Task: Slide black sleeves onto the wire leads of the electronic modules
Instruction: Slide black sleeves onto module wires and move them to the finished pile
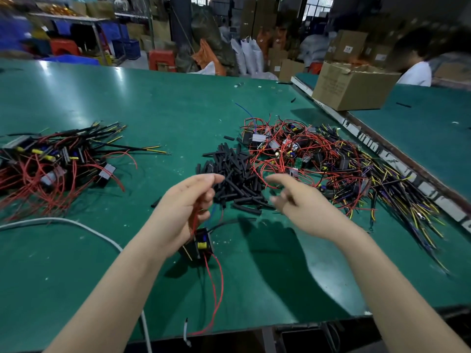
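Note:
My left hand grips the red and blue wire leads of a black electronic module, which hangs below the palm over the green table. Long red leads trail from the module toward the table's near edge. My right hand hovers with relaxed fingers, holding nothing, just in front of the pile of black sleeves. To the right of that pile lies a tangled heap of modules with bare leads. At the left lies a second heap of modules, several with black sleeves on their leads.
The green table meets a second table at a metal strip on the right. A cardboard box stands there, with a person in white behind it. A white cable curves across the near left. Loose sleeves lie scattered.

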